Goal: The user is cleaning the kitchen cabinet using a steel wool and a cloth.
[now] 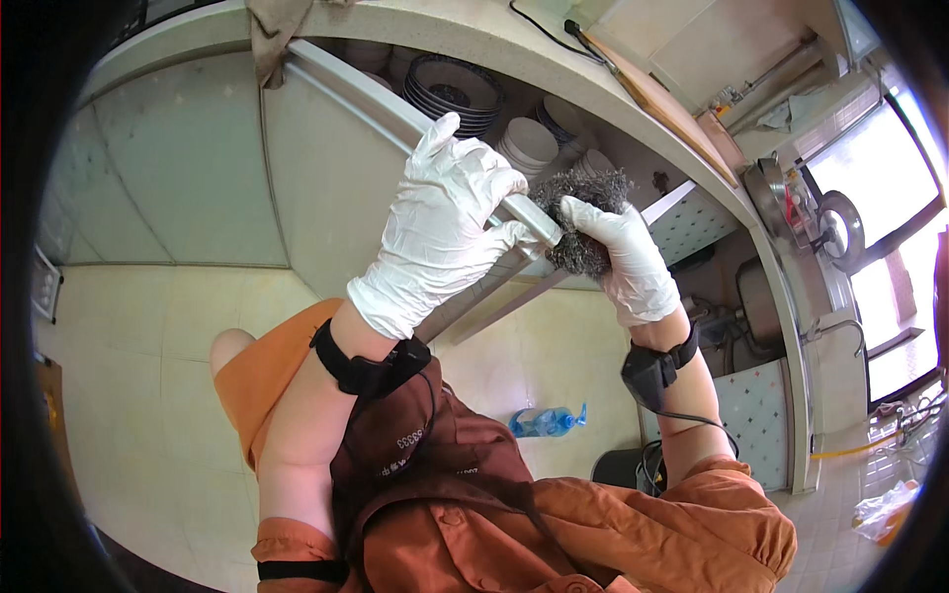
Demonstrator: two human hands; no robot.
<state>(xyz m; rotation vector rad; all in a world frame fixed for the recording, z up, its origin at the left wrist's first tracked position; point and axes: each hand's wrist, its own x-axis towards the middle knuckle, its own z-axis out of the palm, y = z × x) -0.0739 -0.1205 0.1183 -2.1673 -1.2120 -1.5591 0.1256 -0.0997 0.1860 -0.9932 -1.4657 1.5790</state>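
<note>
My left hand (448, 222), in a white glove, grips the top edge of an open cabinet door (356, 85) near its corner. A clump of steel wool (582, 194) is in my right hand (626, 256), also gloved in white, and it presses against the end of the door's metal frame. Behind my hands, stacked dark-rimmed bowls (454, 85) and white bowls (528, 144) stand inside the cabinet. A grey-brown cloth (274, 37) hangs over the counter edge at the upper left.
Curving overhead is the counter edge (593, 81), with a wooden board (660, 111) on it. A second door (697, 222) is ajar at the right. On the tiled floor are a blue pump bottle (545, 422) and a black bin (619, 467).
</note>
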